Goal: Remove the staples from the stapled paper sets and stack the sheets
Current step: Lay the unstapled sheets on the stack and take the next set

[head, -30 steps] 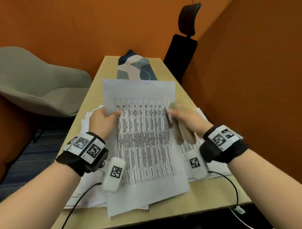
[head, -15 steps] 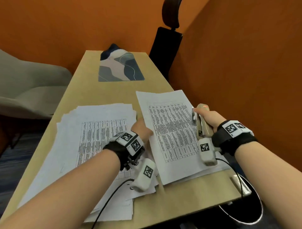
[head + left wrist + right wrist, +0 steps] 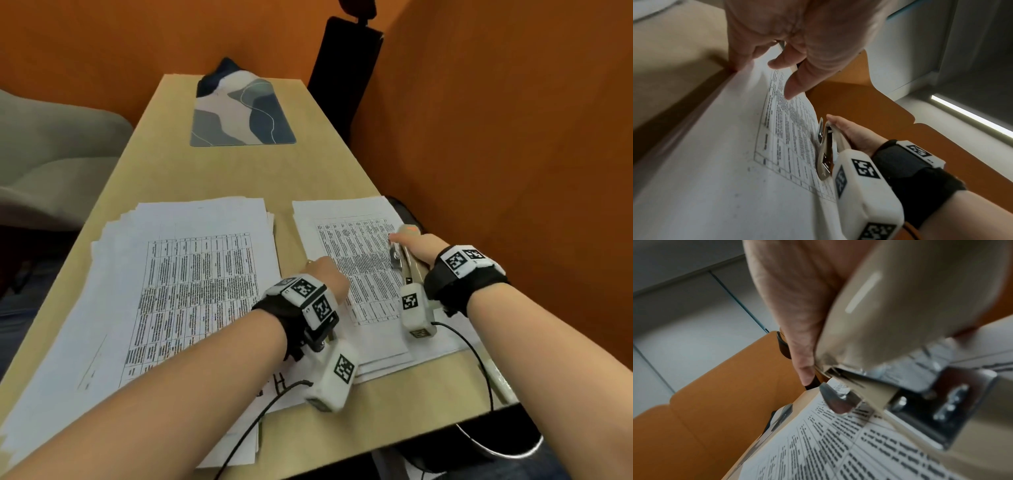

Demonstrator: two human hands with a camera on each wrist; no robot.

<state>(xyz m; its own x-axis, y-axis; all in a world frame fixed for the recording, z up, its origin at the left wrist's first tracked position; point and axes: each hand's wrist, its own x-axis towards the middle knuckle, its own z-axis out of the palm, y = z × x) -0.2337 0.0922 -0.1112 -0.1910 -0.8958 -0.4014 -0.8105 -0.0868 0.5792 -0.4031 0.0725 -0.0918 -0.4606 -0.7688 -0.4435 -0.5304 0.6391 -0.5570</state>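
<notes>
- Firmly, the right hand (image 3: 423, 248) grasps a beige stapler (image 3: 406, 260), fingers wrapped round its body and the index finger (image 3: 833, 119) laid straight along its top; the right wrist view shows the tool's metal front end (image 3: 840, 400) hanging just over the printed page.
- Alongside, the left hand (image 3: 325, 275) rests on the left edge of the right-hand paper set (image 3: 363, 274); the left wrist view shows the thumb (image 3: 740, 53) at that edge and the other fingers (image 3: 797, 84) loosely bent above the sheet, closed round nothing.
- Printed with a dense table, the right-hand paper set lies flat on the wooden table (image 3: 222, 171), near the table's right side, with a few more sheets showing beneath its near edge.
- Both wrists wear black straps carrying white camera blocks with black-and-white square markers (image 3: 344, 368), and dark cables (image 3: 250, 428) trail from them toward the near table edge.
- To the left, separated by a strip of bare tabletop, a larger, loosely fanned stack of sheets (image 3: 164, 291) covers the table's near left part, its top page bearing the same kind of table.
- Farther back on the table lies a mat with a wavy blue, grey and white pattern (image 3: 239, 116).
- Beyond the table's far right corner stands a black chair back (image 3: 346, 68) against orange walls (image 3: 496, 137), and a grey upholstered chair (image 3: 51, 154) sits off to the left.
</notes>
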